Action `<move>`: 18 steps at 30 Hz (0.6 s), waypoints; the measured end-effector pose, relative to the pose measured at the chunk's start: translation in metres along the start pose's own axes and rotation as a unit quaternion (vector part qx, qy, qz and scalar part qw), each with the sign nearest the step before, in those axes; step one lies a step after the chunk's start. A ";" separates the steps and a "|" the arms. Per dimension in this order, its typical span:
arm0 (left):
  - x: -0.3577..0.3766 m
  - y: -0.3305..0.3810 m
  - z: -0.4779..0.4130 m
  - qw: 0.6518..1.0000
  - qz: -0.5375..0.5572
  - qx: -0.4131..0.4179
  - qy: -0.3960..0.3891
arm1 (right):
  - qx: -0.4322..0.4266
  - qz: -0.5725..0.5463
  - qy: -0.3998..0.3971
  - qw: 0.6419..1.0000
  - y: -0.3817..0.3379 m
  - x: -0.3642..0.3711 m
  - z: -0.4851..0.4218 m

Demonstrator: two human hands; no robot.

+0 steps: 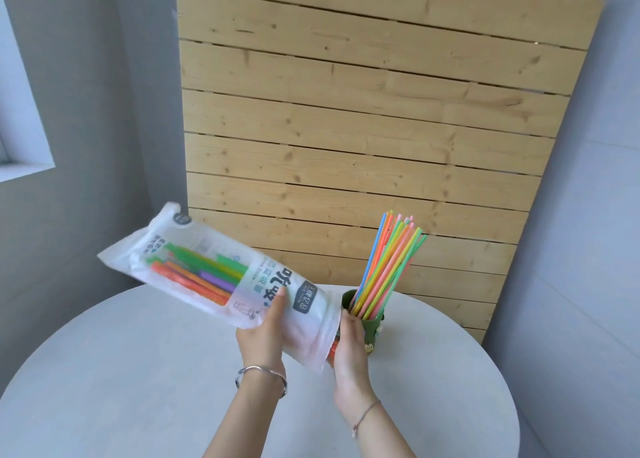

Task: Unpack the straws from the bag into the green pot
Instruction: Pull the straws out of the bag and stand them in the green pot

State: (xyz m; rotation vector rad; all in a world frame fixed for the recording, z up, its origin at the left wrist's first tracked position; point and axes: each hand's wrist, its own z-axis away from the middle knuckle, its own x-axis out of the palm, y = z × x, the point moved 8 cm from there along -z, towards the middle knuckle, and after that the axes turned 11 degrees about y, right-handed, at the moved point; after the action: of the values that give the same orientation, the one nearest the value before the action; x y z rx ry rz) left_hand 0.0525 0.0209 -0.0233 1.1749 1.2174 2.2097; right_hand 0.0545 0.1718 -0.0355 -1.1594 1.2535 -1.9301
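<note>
A white plastic bag [194,260] with printed lettering is held tilted above the table, its far end up to the left. Thick straws [201,274] in green, orange and purple show through it. My left hand [265,333] grips the bag from below near its lower end. My right hand [349,350] is at the bag's open lower mouth, fingers curled where an orange straw end [334,348] pokes out. Just right of the hands stands the green pot [372,329], holding several thin coloured straws [391,260] that fan upward.
A round white table [121,371] carries the pot. Behind it a wooden slat panel [346,128] leans against the grey wall. A window ledge [20,167] is at the far left.
</note>
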 end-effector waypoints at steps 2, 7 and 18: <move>-0.005 -0.005 -0.007 0.999 0.017 -0.029 0.011 | -0.080 0.064 0.005 0.995 -0.006 0.001 0.001; -0.009 -0.010 -0.013 0.995 0.053 -0.084 0.014 | -0.205 0.171 -0.041 0.963 -0.018 0.008 0.006; -0.015 -0.029 -0.035 0.980 0.108 -0.165 0.015 | -0.171 0.066 0.040 0.982 -0.064 -0.031 -0.014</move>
State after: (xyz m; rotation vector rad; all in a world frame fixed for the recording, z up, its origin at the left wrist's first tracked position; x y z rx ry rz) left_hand 0.0310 0.0090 -0.0642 1.1841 0.7196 2.4739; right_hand 0.0573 0.2290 0.0090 -1.1374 1.7117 -1.7217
